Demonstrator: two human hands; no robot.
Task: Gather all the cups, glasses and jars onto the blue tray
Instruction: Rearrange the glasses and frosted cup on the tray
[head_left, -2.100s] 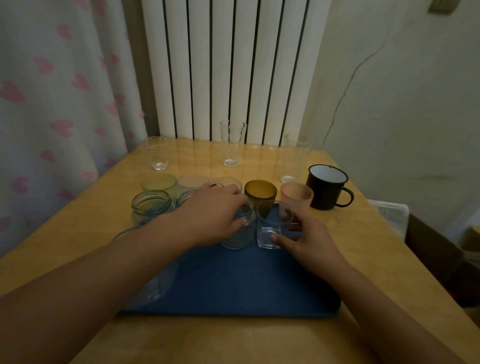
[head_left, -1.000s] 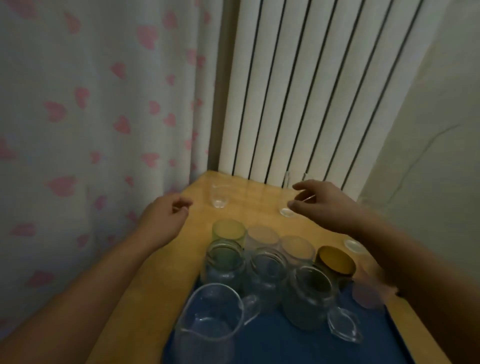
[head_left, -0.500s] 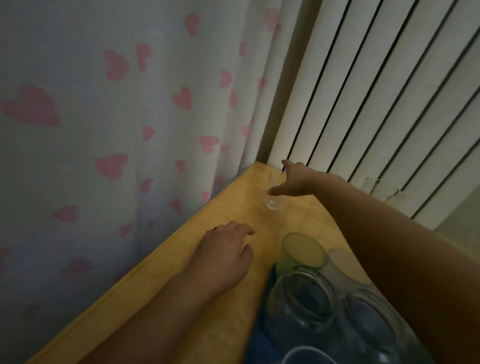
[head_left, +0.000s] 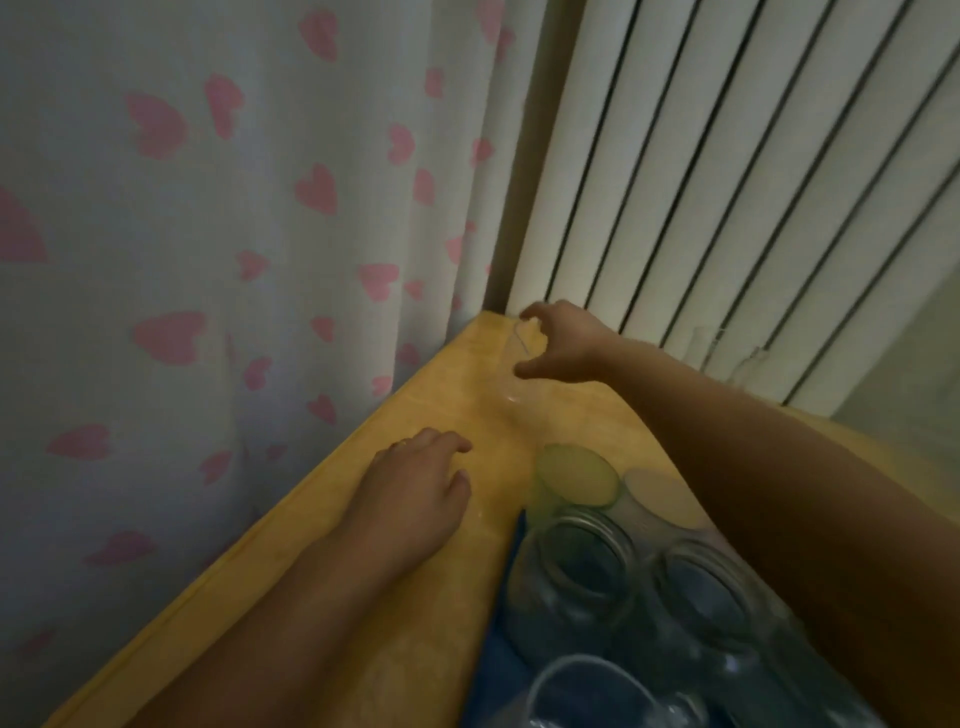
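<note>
Two hands are in view. The right hand (head_left: 563, 343) reaches to the far corner of the yellow wooden table (head_left: 415, 613), thumb and fingers spread in a wide curve around a clear drinking glass (head_left: 519, 364); whether they actually touch it cannot be told, because the glass is faint and blurred. The left hand (head_left: 415, 499) lies palm down on the table nearer the person, fingers relaxed and holding nothing.

Just right of the left hand, under the right forearm, sits the blue tray (head_left: 498, 670). On it, two clear glass jars (head_left: 576, 577) (head_left: 711, 603) stand side by side, both apparently empty. Beyond them are two tumblers, a green tumbler (head_left: 571, 475) and a pale frosted tumbler (head_left: 660, 499); contents cannot be made out. A clear glass pitcher (head_left: 587, 696) shows at the tray's near edge.

Right of the right hand, two more clear glasses (head_left: 701, 348) (head_left: 748, 366) stand on the table by the white radiator (head_left: 727, 182). Left of both hands hangs a curtain with pink hearts (head_left: 234, 234).
</note>
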